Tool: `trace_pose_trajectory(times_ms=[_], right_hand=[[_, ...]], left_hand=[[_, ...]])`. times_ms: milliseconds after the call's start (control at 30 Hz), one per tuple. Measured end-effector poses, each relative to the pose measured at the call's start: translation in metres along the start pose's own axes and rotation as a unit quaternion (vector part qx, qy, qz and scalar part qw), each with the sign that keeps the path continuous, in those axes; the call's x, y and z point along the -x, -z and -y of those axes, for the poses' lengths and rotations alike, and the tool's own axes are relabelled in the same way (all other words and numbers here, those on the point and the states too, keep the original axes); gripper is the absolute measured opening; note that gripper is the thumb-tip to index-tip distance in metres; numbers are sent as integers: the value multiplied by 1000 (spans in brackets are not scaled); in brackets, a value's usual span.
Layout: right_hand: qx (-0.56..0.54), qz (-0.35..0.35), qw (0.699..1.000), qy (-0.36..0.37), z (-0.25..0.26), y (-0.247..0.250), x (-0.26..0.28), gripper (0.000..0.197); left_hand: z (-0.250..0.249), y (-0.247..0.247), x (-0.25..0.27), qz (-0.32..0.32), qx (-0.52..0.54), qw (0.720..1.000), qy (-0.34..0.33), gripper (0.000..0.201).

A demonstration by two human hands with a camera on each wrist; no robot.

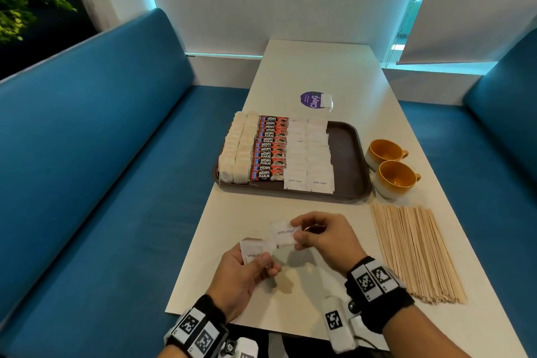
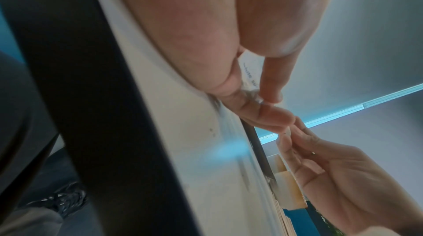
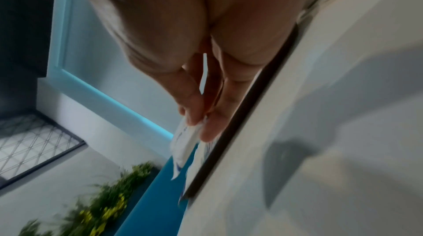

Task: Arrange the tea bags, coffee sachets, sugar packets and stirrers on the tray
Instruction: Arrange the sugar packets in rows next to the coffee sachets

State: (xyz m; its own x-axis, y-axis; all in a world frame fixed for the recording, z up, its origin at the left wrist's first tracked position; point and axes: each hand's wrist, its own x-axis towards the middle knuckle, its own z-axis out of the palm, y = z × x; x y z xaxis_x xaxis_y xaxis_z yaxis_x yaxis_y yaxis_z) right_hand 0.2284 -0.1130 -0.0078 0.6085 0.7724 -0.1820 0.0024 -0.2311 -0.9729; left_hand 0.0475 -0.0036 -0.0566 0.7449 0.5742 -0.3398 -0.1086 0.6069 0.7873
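**Sorting sugar packets above the near end of the table**

Pinching a white sugar packet (image 1: 284,234) between thumb and fingertips, the right hand (image 1: 322,238) held it just above the white table (image 1: 319,73). The left hand (image 1: 241,273) gripped a second sugar packet (image 1: 252,250) the same way, thumb curled over its face, just beside and slightly lower than the first. The two packets nearly met at their corners.

Farther along the table sat the brown tray (image 1: 345,154). On it, from left to right, ran two rows of tea bags (image 1: 235,151), one row of red coffee sachets (image 1: 268,148) and two rows of white sugar packets on the tray (image 1: 309,154). The tray's right strip lay bare.

A flat spread of wooden stirrers (image 1: 415,253) rested on the table to the right of the hands, off the tray. Two yellow cups (image 1: 389,166) stood just beside the tray's right rim. One loose tea bag (image 1: 326,101) lay on a purple round sticker (image 1: 312,99) beyond the tray.
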Motion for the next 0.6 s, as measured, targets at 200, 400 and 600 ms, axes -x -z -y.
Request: trace_pose_trajectory(times_ms=[200,400,600], right_hand=[[1,-125,992,-6,19,59,-62,21],[67,-115,991,-19,20,69,-102,22],[142,-75,987,-9,16,40,-125,18]], left_hand=[[-4,1,0,29,10,999,8,29],[-4,5,1,46,23,999,12,31],[-3,5,0,42,31,998,25,31]])
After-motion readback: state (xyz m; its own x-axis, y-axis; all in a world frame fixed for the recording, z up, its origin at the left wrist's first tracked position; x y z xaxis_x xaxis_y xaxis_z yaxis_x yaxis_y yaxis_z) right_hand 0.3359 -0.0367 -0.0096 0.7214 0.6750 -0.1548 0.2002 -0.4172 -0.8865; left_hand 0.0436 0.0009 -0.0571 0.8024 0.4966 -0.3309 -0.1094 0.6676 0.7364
